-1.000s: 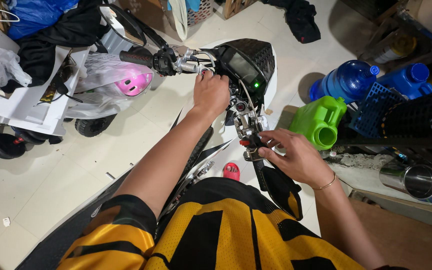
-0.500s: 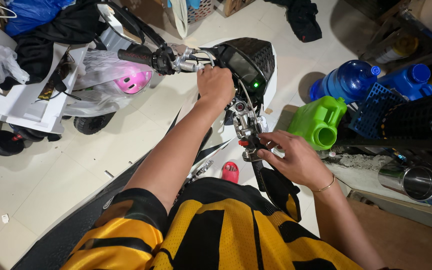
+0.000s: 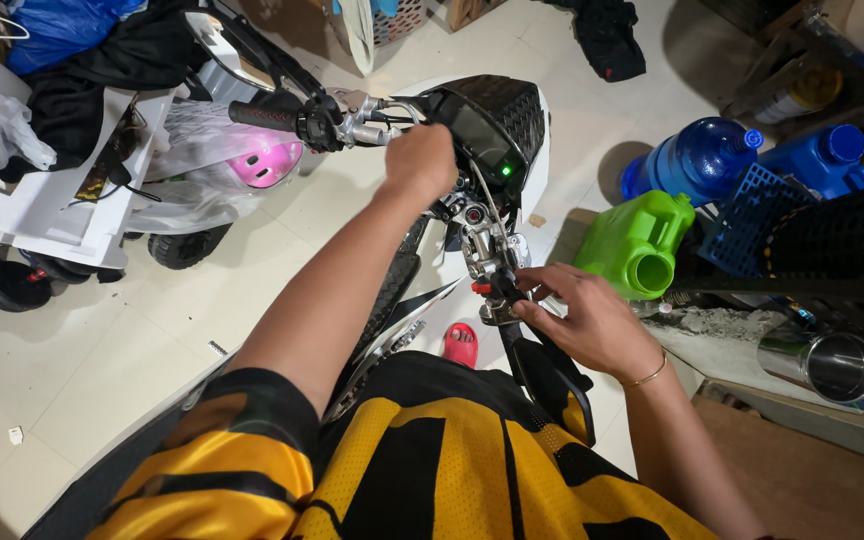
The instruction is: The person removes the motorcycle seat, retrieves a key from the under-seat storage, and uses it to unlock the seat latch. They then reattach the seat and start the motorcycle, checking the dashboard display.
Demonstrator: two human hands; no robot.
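Here, in the head view, the left hand (image 3: 420, 160) sat at the upper centre of the frame, its fingers curled shut around the motorcycle handlebar (image 3: 372, 125) just beside the dark instrument panel (image 3: 482, 135). The right hand (image 3: 587, 320), right of centre, pinched the brake lever mount (image 3: 492, 270) with closed fingers. A black left grip (image 3: 262, 113) pointed toward the upper left. A green jerrycan (image 3: 637, 240) lay at the right, near blue water bottles (image 3: 692, 160). A pink helmet (image 3: 267, 165) rested in a plastic bag at the left.
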